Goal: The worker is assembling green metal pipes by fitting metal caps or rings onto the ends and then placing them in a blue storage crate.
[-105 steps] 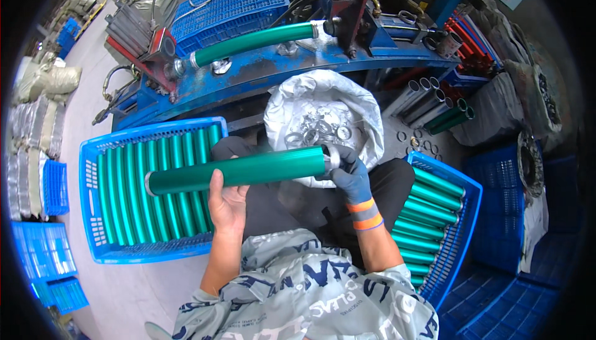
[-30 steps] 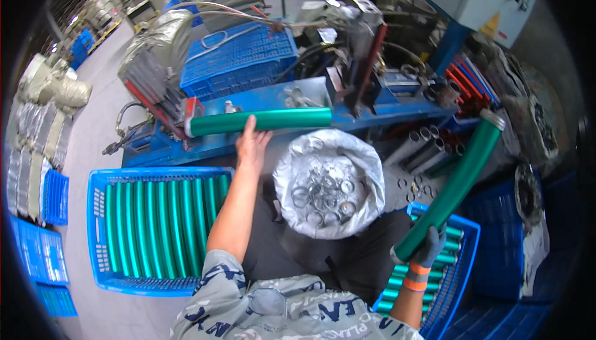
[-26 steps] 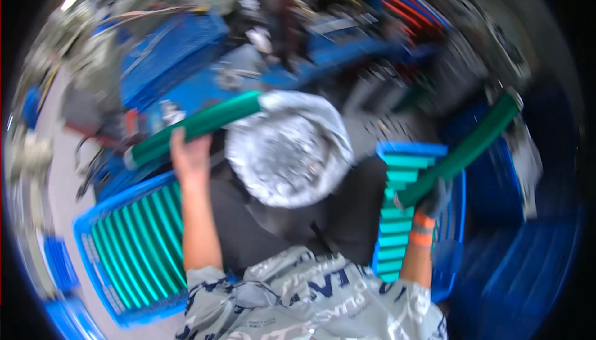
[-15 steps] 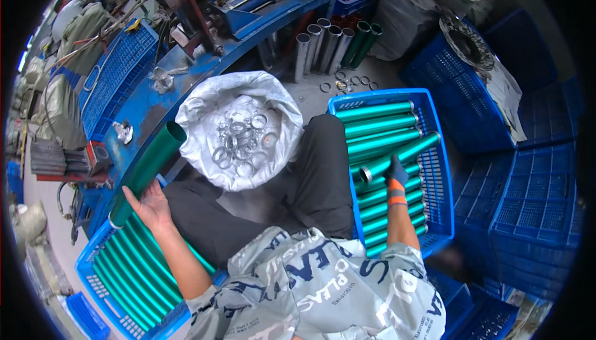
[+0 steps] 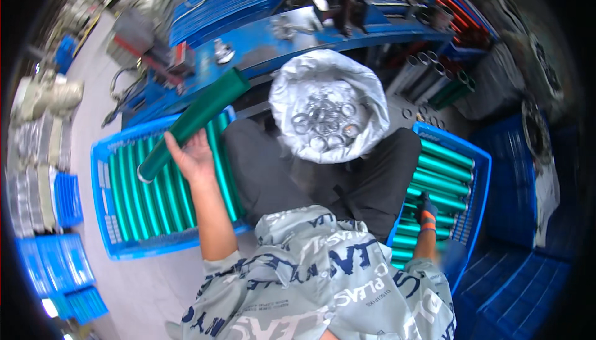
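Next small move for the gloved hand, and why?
Probably shift the right hand from the right crate to the white bag: loose rings lie there, and the left hand holds a green tube whose upper end looks bare.

1. Hands: two, a bare left hand [image 5: 196, 160] and a dark-gloved right hand [image 5: 427, 204].
2. Blue rectangular plastic crates: two, left crate [image 5: 155, 250] and right crate [image 5: 477, 200].
3. Long green cylindrical metallic tubes [image 5: 205, 107]: one at the left hand; at least eight in the left crate, five in the right.
4. White round-mouthed woven sack [image 5: 287, 88]: one.
5. Silvery round metal rings [image 5: 326, 118]: many inside the sack, exact figure indeterminable.
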A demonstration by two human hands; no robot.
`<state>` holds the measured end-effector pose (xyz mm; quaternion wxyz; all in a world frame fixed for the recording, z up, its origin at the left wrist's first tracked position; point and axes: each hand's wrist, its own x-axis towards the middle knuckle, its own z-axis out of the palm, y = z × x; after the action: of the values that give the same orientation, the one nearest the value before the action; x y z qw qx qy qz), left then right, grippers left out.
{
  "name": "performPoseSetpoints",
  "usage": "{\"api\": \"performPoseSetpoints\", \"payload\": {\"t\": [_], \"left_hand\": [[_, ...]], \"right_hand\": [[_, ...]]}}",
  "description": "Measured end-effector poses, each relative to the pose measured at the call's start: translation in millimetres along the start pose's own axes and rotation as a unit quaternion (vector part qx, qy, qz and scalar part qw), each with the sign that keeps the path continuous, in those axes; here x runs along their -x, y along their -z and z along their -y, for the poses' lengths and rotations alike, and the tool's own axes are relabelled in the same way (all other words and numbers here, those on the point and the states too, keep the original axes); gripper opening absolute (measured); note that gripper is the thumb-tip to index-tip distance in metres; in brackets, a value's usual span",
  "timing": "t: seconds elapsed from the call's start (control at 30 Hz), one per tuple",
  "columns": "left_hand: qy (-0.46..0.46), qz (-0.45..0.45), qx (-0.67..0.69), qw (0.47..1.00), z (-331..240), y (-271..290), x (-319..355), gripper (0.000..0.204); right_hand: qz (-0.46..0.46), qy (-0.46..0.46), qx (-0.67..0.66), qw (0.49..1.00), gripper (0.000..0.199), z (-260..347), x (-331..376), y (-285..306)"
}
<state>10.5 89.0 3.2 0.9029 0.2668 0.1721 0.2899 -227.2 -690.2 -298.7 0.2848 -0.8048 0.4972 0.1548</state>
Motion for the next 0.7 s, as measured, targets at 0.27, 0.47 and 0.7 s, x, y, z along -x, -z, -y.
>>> {"api": "performPoseSetpoints", "payload": {"t": [0.27,0.47,0.7], "left_hand": [[-0.086,-0.128,-0.071,0.986,-3,72,-11,0.059],[-0.023,-0.15,-0.083,0.985,29,109,30,0.059],[0.038,-0.176,-0.068,0.981,49,143,53,0.036]], "right_hand": [[-0.086,0.184,-0.365,0.908,0.045,177,54,86],[0.008,0.33,-0.35,0.877,0.033,355,213,14],[0.189,0.42,-0.208,0.863,0.039,457,277,-104]]}}
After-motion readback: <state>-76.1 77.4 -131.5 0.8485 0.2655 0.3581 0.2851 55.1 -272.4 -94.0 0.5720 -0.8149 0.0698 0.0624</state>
